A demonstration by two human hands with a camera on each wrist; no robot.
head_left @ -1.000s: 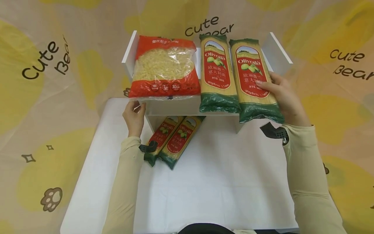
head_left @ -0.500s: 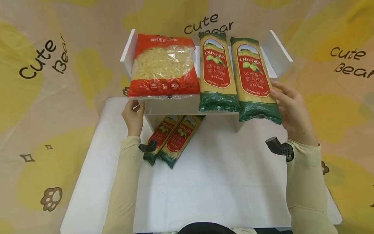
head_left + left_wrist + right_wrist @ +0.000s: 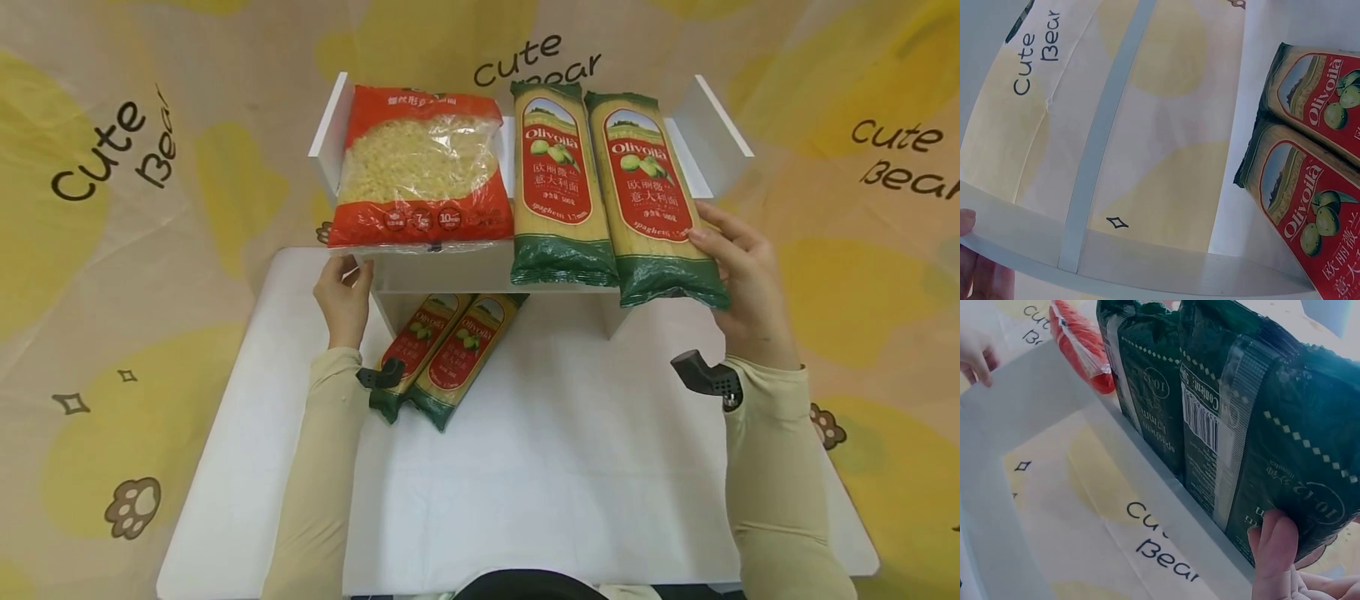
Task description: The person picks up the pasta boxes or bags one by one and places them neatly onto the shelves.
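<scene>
Your R hand holds the R spaghetti pack low on its R edge: thumb on the printed front, fingers against the back, so they're narrow, w/ only the pack btw. The pack's up on the shelf, rightmost of the row, near end jutting past the front edge.

Key relation: from your fingers, most of the pack lies up & to the L. Its long axis runs away from you on a slant, far end L, near end R, so your hold is off-centre, closer to the near end. R side wall stands apart from the pack's far half.

R hand's the nearer one by far; your L hand grips the shelf's front L corner, fingers closed on that edge. Just L of the held pack is the 2nd spaghetti pack, seemingly touching near the bottom, then the red pasta bag. Two more packs lie slantwise below, partly under the shelf, on the counter.
</scene>
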